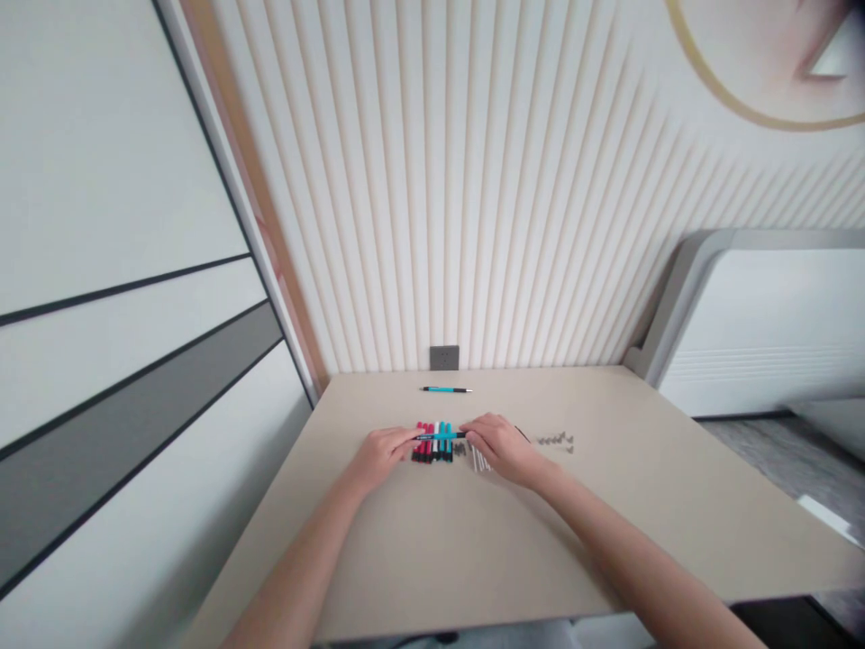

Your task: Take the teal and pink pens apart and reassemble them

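My left hand (386, 451) and my right hand (498, 443) hold a blue and black pen (442, 436) level between them, one at each end. The fingertips of both are closed on it. Beneath the pen lies a row of red, white and blue pen barrels (425, 455) with black lower ends. Just right of the row is a small group of dark grey parts (459, 449). Thin white rods (481, 461) lie partly hidden under my right hand. Beyond that hand are several small grey pieces (557, 440).
Another blue and black pen (446, 389) lies crosswise near the table's back edge. The beige table (432, 541) meets a ribbed wall with a dark socket (444, 358). A white cabinet (135, 379) stands on the left, a pale headboard (770, 324) on the right.
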The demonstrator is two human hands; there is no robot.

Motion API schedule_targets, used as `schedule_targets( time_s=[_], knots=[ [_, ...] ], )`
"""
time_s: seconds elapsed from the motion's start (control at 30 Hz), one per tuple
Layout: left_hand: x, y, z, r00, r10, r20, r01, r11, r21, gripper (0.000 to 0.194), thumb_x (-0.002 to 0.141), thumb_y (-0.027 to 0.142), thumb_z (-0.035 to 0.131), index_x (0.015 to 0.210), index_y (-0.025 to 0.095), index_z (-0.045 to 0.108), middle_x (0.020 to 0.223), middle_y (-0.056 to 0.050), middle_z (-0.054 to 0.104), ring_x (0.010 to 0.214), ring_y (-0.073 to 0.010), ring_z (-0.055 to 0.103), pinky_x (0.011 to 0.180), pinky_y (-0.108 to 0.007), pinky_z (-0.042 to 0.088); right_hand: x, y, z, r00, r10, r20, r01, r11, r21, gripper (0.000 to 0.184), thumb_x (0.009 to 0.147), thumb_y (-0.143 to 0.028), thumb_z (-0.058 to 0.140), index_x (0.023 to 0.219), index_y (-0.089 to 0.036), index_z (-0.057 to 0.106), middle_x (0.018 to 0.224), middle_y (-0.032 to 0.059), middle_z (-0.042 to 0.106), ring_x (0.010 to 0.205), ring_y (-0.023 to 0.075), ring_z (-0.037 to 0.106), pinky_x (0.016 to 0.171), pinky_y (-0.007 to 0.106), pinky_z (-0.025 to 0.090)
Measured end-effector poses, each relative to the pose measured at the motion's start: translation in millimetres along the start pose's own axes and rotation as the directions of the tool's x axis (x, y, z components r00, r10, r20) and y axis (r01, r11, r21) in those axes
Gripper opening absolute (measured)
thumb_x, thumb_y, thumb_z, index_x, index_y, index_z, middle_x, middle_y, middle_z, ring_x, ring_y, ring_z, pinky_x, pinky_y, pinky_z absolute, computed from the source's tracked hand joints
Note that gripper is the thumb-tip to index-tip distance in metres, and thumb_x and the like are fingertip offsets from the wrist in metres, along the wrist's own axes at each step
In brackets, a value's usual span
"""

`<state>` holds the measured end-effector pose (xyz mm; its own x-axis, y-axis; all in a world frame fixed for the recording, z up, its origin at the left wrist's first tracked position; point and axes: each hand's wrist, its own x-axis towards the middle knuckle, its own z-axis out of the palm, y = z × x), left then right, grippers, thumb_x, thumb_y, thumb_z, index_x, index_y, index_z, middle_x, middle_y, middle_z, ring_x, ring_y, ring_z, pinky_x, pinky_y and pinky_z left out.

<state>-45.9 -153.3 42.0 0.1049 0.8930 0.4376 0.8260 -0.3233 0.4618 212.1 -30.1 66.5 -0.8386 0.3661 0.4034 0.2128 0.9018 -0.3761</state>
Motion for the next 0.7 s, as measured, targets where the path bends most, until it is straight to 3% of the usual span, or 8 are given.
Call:
schedule_targets(
  time_s=[0.1,0.27,0.5,0.7],
  knots=[
    [-2,0,-1.3,1.0,0.007,-0.012,-0.006,1.0,0.021,0.028,0.097,0.03,0.047,0.111,0.019,0.068,0.075,-0.002,0.07,0.066,-0.0128,0.062,0.067,-0.021,0.046,6,2,15,0.999,0.019,0.036,-0.021,0.998,0.067,0.03,0.1,-0.027,0.038,0.101,-0.022,0.067,0.092,0.0045,0.071,0.084,0.0179,0.063,0.078,0.03,0.046],
    [0,5,-0.6,0.999,-0.006,0.043,0.007,1.0,-0.009,0.026,0.096,0.029,0.049,0.109,0.019,0.069,0.07,-0.001,0.069,0.061,-0.0117,0.061,0.064,-0.021,0.046,-6,10,30,0.997,0.03,-0.078,-0.031,0.999,-0.012,0.025,0.099,-0.028,0.044,0.095,-0.02,0.067,0.084,0.0053,0.069,0.079,0.0178,0.061,0.073,0.027,0.043],
    [5,23,-3.2,0.99,-0.103,0.096,0.12,0.975,-0.189,0.025,0.091,0.023,0.053,0.108,0.018,0.07,0.077,-0.002,0.073,0.054,-0.0102,0.061,0.059,-0.02,0.049,-15,5,18,0.986,-0.079,-0.15,0.04,0.968,-0.246,0.029,0.101,-0.032,0.04,0.091,-0.019,0.065,0.073,0.0056,0.064,0.072,0.0186,0.055,0.07,0.031,0.036],
    [4,26,-1.0,0.981,-0.145,0.129,0.179,0.934,-0.308,0.027,0.093,0.029,0.051,0.105,0.015,0.071,0.077,-0.003,0.073,0.049,-0.0099,0.062,0.054,-0.02,0.05,-17,1,12,0.983,-0.115,-0.141,0.065,0.946,-0.318,0.032,0.102,-0.029,0.036,0.093,-0.019,0.065,0.074,0.0067,0.063,0.073,0.0191,0.053,0.069,0.032,0.035]
  ],
)
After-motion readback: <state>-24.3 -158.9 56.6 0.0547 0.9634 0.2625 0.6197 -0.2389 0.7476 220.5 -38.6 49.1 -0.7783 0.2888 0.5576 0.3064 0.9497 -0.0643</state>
